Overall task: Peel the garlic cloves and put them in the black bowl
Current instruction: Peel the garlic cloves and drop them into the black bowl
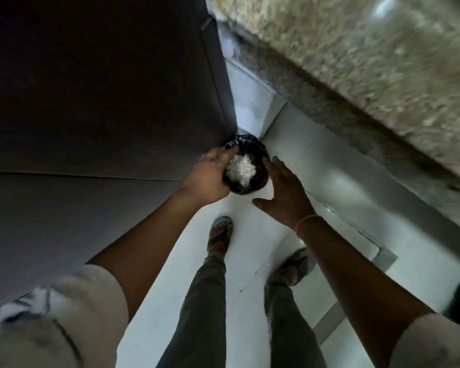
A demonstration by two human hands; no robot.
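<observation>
Flanking the mouth-up black-lined bin [259,155] of peelings [241,170]: left hand [210,173], right hand [284,192].

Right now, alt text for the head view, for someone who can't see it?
Looking down, a person reaches both hands toward a black-bagged bin on a white tiled floor, a heap of white flaky scraps inside. The left hand is at its left edge, the right hand open beside its right.
</observation>
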